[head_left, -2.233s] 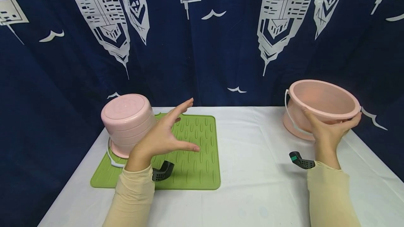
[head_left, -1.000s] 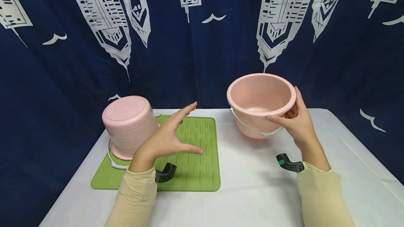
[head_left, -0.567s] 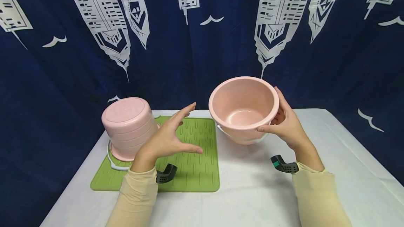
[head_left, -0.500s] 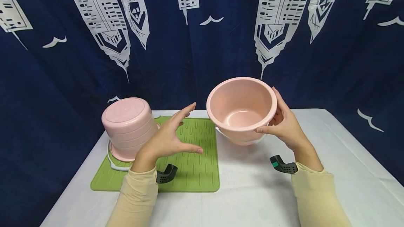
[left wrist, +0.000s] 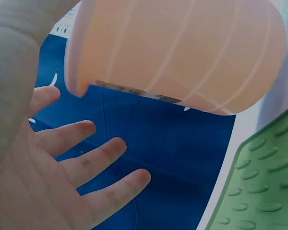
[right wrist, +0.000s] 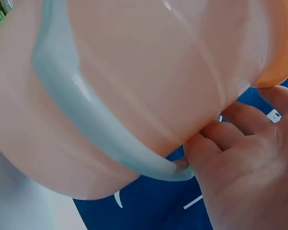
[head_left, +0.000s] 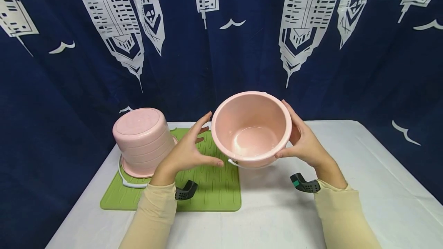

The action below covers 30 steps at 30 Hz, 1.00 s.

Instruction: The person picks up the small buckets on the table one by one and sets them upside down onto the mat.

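Note:
My right hand (head_left: 306, 143) grips a pink bucket (head_left: 254, 141) by its right side and rim, holding it above the table with its mouth tilted toward me. Its white handle (right wrist: 101, 129) hangs down along the outside in the right wrist view. Just left of the bucket, my left hand (head_left: 187, 151) has its fingers spread and its thumb out. In the left wrist view these fingers (left wrist: 101, 158) are apart from the bucket's wall. Behind the left wrist, a second pink bucket (head_left: 140, 130) stands upside down on a green ridged mat (head_left: 214, 195).
A white cloth covers the table (head_left: 270, 218). The upturned bucket's handle (head_left: 129, 183) lies on the mat. A dark blue curtain (head_left: 242, 60) with white city prints hangs behind the table.
My right hand has carried its bucket from the far right leftward and nearer, up to my left hand, tilting its mouth more toward me. The left hand has barely moved.

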Each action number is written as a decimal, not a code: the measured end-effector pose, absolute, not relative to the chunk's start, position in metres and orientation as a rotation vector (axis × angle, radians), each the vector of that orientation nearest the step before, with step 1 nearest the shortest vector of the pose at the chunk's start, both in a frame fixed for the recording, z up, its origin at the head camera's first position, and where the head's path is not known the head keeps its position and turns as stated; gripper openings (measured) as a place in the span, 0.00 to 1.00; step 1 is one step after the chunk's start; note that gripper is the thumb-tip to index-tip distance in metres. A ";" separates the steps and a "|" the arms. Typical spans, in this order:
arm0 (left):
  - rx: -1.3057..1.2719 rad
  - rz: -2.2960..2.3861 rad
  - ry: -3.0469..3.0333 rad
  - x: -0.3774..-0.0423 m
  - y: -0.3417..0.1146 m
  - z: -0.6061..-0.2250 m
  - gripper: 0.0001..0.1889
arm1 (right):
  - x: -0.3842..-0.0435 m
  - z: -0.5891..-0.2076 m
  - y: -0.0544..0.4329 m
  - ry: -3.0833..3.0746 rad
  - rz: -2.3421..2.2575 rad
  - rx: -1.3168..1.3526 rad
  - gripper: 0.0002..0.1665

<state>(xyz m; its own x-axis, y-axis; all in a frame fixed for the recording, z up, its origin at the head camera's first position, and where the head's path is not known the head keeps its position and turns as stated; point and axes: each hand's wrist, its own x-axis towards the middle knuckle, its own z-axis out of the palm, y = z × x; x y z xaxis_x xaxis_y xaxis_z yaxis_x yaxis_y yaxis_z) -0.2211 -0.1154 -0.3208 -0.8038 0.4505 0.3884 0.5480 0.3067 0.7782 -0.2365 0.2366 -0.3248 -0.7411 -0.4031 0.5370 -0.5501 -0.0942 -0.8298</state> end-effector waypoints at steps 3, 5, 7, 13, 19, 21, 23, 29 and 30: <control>-0.975 -1.588 -2.433 -0.222 -0.116 -0.323 0.71 | -0.236 -0.325 0.236 -2.022 1.981 1.120 0.84; -0.987 -1.617 -2.426 -0.223 -0.116 -0.324 0.73 | -0.236 -0.325 0.236 -2.012 1.986 1.151 0.85; -0.998 -1.636 -2.419 -0.223 -0.116 -0.325 0.75 | -0.236 -0.325 0.235 -2.004 1.994 1.183 0.85; -1.038 -1.684 -2.398 -0.223 -0.118 -0.328 0.78 | -0.235 -0.325 0.231 -2.018 2.016 1.228 0.86; -1.143 -1.761 -2.332 -0.224 -0.120 -0.329 0.80 | -0.235 -0.325 0.228 -2.016 2.035 1.256 0.86; -1.175 -1.791 -2.314 -0.223 -0.120 -0.329 0.81 | -0.234 -0.325 0.226 -2.016 2.034 1.273 0.85; -1.207 -1.825 -2.297 -0.222 -0.121 -0.328 0.83 | -0.233 -0.324 0.224 -2.013 2.029 1.299 0.85; -1.293 -1.899 -2.211 -0.222 -0.119 -0.329 0.85 | -0.232 -0.323 0.221 -1.991 2.008 1.343 0.86; -1.305 -1.917 -2.193 -0.222 -0.119 -0.329 0.85 | -0.231 -0.323 0.220 -1.986 2.010 1.347 0.86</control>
